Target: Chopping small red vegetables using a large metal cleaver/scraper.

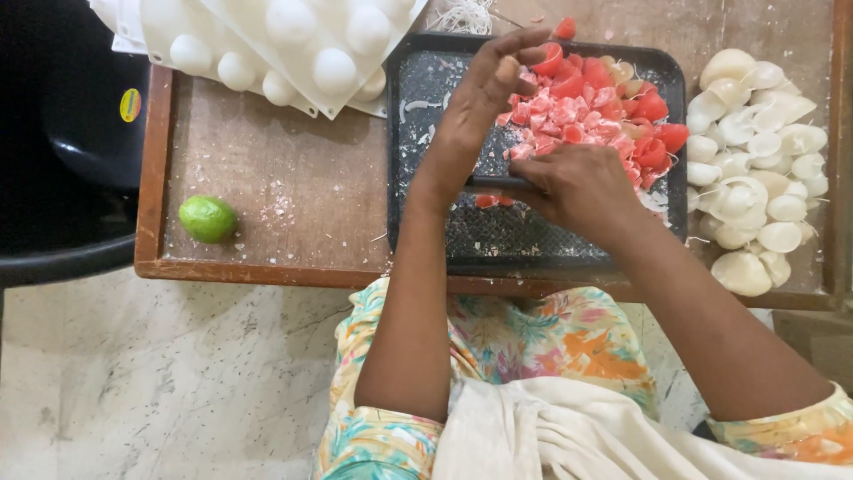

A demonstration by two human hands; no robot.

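A black tray point(418, 151) sits on a worn wooden table and holds a heap of red and pink wax pieces point(591, 111). My left hand point(484, 93) reaches over the tray, its fingertips pinching a red piece point(548, 60) at the edge of the heap. My right hand point(577, 182) is closed around a dark knife handle point(498, 184) that lies across the middle of the tray. Under the handle, small red bits point(487, 202) show. The blade is hidden by my hand.
A pile of white half-shell wax shapes point(755, 169) lies right of the tray. White dome moulds point(302, 44) lean at the table's far left. A green round fruit-like object point(208, 218) sits near the left front edge point(267, 269). A black chair point(71, 133) stands left.
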